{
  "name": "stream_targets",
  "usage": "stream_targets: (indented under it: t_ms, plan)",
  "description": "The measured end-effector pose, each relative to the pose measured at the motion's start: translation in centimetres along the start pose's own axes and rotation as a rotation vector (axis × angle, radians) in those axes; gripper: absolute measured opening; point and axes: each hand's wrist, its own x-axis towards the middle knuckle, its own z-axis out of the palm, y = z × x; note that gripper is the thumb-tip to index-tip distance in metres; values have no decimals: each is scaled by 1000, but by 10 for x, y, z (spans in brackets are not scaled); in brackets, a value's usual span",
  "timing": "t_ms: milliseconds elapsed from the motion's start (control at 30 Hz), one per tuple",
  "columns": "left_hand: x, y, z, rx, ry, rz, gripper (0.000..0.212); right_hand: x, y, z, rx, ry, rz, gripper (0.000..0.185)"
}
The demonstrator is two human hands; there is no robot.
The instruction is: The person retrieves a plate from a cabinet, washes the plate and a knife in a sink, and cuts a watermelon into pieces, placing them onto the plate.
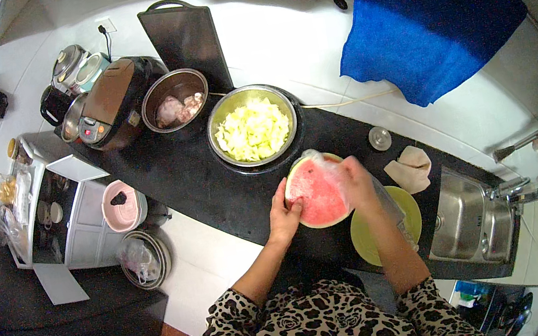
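A cut watermelon (317,197) is tilted up over the dark counter, its red flesh facing me. My left hand (284,213) grips its left rim, the thumb on the cut face. On the other side my right hand (360,182), blurred by motion, holds clear plastic film (327,169) that lies across the upper right of the flesh. Part of the fruit is hidden behind this hand and film. Under my right forearm sits a round yellow-green board or plate (406,204). Just beyond the fruit, a steel bowl (215,147) holds chopped pale green vegetable (253,131).
A pot (150,115) with raw meat (180,109) stands beside a rice cooker (110,95). To the right are a beige cloth (409,169), a small clear glass item (380,139) and a steel double sink (458,212). A blue towel (417,39) hangs above the counter (186,176).
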Motion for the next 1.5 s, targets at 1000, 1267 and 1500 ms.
stream_targets:
  t_ms: [1000, 1267, 1500]
  plan:
    - [-44, 85, -154, -601, -437, -352, 32, -84, -68, 72, 303, -724, -9, 21]
    - [-29, 101, -236, -324, -252, -283, 8, -64, -51, 107, 498, -427, 243, 8]
    - [20, 109, -255, 107, 50, 316, 14, -53, -46, 186, 123, -174, -338, 25]
